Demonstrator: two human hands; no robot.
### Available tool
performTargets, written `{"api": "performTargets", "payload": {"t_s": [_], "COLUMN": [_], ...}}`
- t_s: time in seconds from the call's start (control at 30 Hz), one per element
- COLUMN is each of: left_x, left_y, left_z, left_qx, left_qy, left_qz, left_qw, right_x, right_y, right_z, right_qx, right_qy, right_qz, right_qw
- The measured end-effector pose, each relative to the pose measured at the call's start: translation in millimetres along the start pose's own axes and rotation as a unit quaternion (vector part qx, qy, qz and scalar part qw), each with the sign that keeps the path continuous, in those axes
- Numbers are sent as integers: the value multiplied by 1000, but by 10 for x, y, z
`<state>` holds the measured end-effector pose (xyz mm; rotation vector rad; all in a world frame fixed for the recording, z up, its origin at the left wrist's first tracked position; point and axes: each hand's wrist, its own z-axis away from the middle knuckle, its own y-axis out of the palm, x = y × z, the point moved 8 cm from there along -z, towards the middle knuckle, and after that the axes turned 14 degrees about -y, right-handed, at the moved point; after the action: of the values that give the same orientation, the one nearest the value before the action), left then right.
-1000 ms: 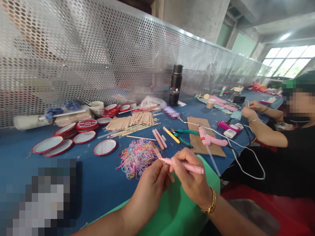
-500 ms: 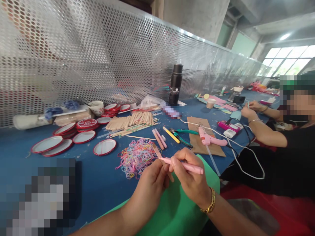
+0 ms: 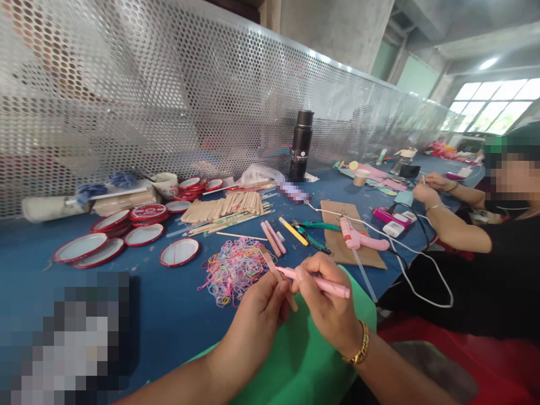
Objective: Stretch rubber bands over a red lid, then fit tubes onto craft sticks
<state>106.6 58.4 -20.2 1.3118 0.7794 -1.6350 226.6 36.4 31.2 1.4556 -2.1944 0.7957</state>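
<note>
Between the thumb and fingers of my left hand (image 3: 268, 301) is a flat wooden craft stick (image 3: 270, 261), its upper part tinted pinkish. My right hand (image 3: 327, 298) grips a pink marker (image 3: 331, 287), its tip at the stick's surface. Both hands are over a green sheet (image 3: 304, 363). Just beyond my left hand lies a tangled heap of colourful rubber bands (image 3: 234, 273). Two pinkish markers (image 3: 274, 237) and a yellow pen (image 3: 294, 231) rest on the blue table behind the hands.
Plain wooden sticks (image 3: 223, 207) are piled at the back, with red-rimmed lids (image 3: 179, 253) to the left. A black bottle (image 3: 301, 146) stands by the perforated screen. Green-handled pliers (image 3: 316, 226) and a pink glue gun (image 3: 360, 239) with its cord lie right. A co-worker (image 3: 485, 247) sits further right.
My right hand and the marker have shifted slightly right, and the marker tip sits a little further along the stick. The left hand has barely moved.
</note>
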Motion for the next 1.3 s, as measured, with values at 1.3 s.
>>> {"api": "performTargets", "payload": {"t_s": [1.3], "left_x": [-38], "left_y": [12], "left_z": [9], "left_qx": [-4], "left_qy": [19], "left_qz": [-41], "left_qw": [999], "right_x": [9], "right_y": [-4], "right_z": [8], "right_qx": [-10], "right_qy": [-11], "right_qz": [-2], "right_qw": [1000]}}
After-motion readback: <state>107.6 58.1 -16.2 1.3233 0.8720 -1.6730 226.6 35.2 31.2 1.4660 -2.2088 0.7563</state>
